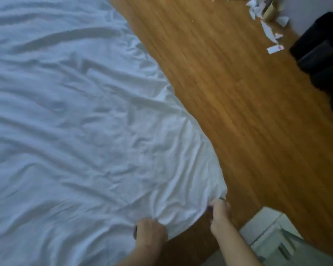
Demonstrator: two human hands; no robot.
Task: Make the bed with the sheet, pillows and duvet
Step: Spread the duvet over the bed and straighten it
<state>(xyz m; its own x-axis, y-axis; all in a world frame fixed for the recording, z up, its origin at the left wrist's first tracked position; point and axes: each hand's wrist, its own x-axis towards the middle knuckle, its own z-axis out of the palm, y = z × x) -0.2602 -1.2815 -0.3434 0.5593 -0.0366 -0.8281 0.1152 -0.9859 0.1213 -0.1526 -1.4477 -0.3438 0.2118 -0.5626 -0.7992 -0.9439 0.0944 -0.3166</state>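
A wrinkled white sheet [75,121] covers the bed and fills the left of the view; its edge runs diagonally down to a corner at the lower middle. My left hand [150,232] grips a bunched fold of the sheet along its near edge. My right hand [219,212] pinches the sheet's corner tip, just off the bed over the floor. The cloth between both hands is gathered into folds. No pillows or duvet are in view.
A wooden floor [229,83] lies right of the bed. Torn white paper scraps and cardboard [267,20] litter the far right. A black object [323,60] stands at the right edge. A pale box-like item [269,235] sits by my right arm.
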